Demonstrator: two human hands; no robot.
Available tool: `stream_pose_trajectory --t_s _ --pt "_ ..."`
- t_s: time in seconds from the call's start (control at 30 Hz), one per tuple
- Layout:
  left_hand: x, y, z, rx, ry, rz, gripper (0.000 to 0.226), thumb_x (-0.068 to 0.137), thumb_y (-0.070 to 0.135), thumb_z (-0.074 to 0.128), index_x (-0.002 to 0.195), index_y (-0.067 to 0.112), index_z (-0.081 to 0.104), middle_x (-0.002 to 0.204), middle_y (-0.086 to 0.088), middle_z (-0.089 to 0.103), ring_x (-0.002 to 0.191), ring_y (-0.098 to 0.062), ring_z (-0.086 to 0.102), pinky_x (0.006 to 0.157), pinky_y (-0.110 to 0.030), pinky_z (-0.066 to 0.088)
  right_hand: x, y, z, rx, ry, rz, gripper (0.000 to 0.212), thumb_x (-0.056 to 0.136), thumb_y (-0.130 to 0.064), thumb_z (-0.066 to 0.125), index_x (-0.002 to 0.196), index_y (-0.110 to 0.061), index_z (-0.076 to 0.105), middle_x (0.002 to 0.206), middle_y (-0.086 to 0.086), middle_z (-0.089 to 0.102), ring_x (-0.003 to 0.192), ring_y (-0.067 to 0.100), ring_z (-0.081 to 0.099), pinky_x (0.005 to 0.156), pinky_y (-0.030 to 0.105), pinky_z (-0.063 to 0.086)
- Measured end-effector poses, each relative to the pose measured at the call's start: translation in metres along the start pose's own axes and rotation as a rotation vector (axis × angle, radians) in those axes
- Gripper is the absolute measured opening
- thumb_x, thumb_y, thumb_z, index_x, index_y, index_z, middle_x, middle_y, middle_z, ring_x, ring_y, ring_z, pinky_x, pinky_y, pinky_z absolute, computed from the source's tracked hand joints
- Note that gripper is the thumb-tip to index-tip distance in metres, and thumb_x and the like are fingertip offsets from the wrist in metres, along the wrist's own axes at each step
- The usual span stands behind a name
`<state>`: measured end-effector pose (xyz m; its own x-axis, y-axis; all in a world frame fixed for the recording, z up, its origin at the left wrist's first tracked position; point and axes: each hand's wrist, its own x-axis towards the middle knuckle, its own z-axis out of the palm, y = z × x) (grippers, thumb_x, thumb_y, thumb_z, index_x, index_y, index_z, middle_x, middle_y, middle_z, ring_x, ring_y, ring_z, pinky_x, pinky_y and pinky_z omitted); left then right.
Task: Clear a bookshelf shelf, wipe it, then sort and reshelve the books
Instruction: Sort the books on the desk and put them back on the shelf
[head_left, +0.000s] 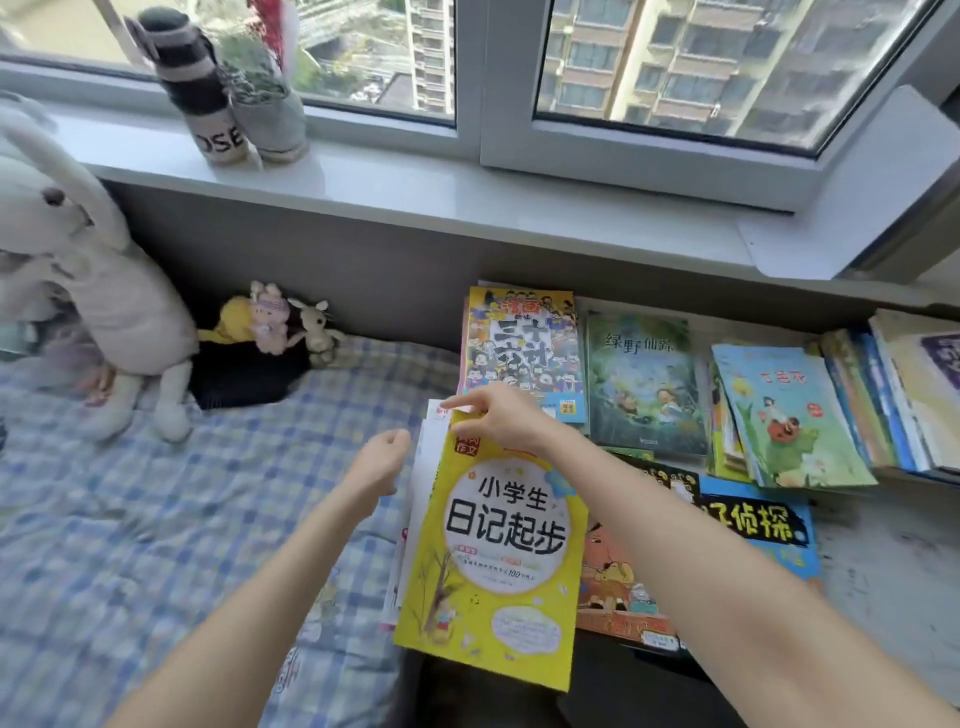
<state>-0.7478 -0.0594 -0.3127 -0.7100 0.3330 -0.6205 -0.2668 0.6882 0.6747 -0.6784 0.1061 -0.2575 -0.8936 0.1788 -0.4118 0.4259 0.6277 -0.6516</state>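
A yellow book (498, 545) lies on top of a small stack at the edge of the bed. My right hand (498, 415) rests on its far end, fingers curled over the top edge near a white sheet beneath. My left hand (382, 460) is at the stack's left side, fingers loosely bent, touching the white pages (423, 467). Beyond lie a cartoon-cover book (522, 343), a green book (644, 384) and a blue book with a girl (789, 415). A blue and black book (753, 525) and an orange one (613, 582) lie under my right forearm.
More books stand in a leaning row (904, 384) at the far right. Plush rabbits (93, 291) and small toys (275, 322) sit on the checked bedspread (156, 519). A bottle (202, 88) and a pot (270, 114) stand on the windowsill (415, 182).
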Motion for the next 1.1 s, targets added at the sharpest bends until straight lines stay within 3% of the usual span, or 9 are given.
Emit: stream_pose_trajectory --t_s 0.13,0.3,0.47,0.63,0.7,0.8,0.9,1.0,1.1 --pt "-0.006 -0.008 0.005 -0.091 -0.086 -0.05 0.033 0.104 0.033 0.027 0.128 0.018 0.044 0.126 -0.004 0.043 0.12 -0.027 0.045 0.092 -0.04 0.043 0.013 0.01 0.004 -0.238 0.212 0.12 0.048 0.092 -0.025 0.059 0.139 -0.029 0.048 0.132 0.001 0.058 0.12 0.024 0.052 0.091 0.039 0.049" --pt "-0.001 -0.008 0.021 -0.009 -0.08 0.006 0.048 0.102 0.03 0.025 0.147 0.015 0.03 0.15 -0.002 0.036 0.133 -0.026 0.04 0.105 -0.042 0.039 -0.048 0.057 0.008 -0.337 0.25 0.6 0.029 0.1 -0.025 0.042 0.122 -0.009 0.051 0.105 0.006 0.063 0.083 0.026 0.054 0.064 0.031 0.045" --pt "0.007 0.017 0.031 0.232 0.046 0.281 0.054 0.103 0.024 0.032 0.153 0.016 0.014 0.157 -0.007 0.024 0.144 -0.025 0.024 0.113 -0.037 0.024 -0.064 0.066 0.027 -0.105 0.207 0.639 0.061 0.098 -0.026 0.051 0.148 -0.009 0.021 0.083 0.004 0.057 0.067 0.02 0.053 0.045 0.027 0.032" --pt "0.037 0.045 0.035 0.66 -0.028 0.456 0.046 0.104 0.032 0.027 0.149 0.025 0.031 0.159 -0.007 0.017 0.147 -0.026 0.011 0.12 -0.041 0.006 -0.056 0.06 0.029 0.237 0.451 0.618 0.062 0.086 -0.022 0.071 0.139 -0.009 0.04 0.118 0.01 0.06 0.103 0.027 0.059 0.07 0.032 0.043" --pt "0.043 0.051 0.041 0.803 -0.096 0.426 0.045 0.103 0.039 0.024 0.142 0.03 0.043 0.159 0.0 0.019 0.145 -0.032 0.013 0.117 -0.053 0.011 -0.047 0.054 0.031 0.237 0.511 0.584 0.05 0.086 -0.021 0.071 0.128 -0.009 0.048 0.111 0.009 0.062 0.095 0.025 0.059 0.069 0.03 0.041" --pt "0.039 0.061 0.055 1.048 -0.085 0.508 0.039 0.102 0.032 0.025 0.123 0.025 0.057 0.15 -0.001 0.036 0.134 -0.036 0.032 0.11 -0.06 0.018 -0.039 0.049 0.031 0.129 0.498 0.577 0.034 0.089 -0.03 0.066 0.111 -0.009 0.051 0.101 0.007 0.057 0.087 0.024 0.054 0.065 0.03 0.037" --pt "0.034 0.066 0.068 1.035 -0.033 0.601 0.039 0.102 0.032 0.024 0.109 0.019 0.06 0.123 -0.004 0.058 0.11 -0.032 0.05 0.101 -0.045 0.033 -0.046 0.056 0.038 -0.095 0.371 0.657 0.035 0.094 -0.045 0.053 0.101 -0.011 0.051 0.105 0.007 0.055 0.094 0.029 0.055 0.067 0.032 0.036" --pt "0.035 0.068 0.074 0.951 -0.011 0.614 0.041 0.103 0.033 0.025 0.088 0.013 0.057 0.099 -0.008 0.065 0.096 -0.032 0.056 0.081 -0.035 0.042 -0.06 0.067 0.048 0.043 0.221 0.635 0.042 0.099 -0.044 0.045 0.069 -0.016 0.035 0.071 -0.001 0.041 0.063 0.018 0.043 0.053 0.029 0.031" --pt "0.032 0.072 0.075 0.985 -0.047 0.587 0.046 0.104 0.034 0.024 0.069 0.013 0.044 0.072 -0.007 0.056 0.081 -0.031 0.057 0.063 -0.032 0.037 -0.073 0.071 0.049 0.183 0.141 0.575 0.04 0.097 -0.041 0.05 0.071 -0.013 0.039 0.068 0.001 0.044 0.06 0.017 0.052 0.052 0.029 0.033"
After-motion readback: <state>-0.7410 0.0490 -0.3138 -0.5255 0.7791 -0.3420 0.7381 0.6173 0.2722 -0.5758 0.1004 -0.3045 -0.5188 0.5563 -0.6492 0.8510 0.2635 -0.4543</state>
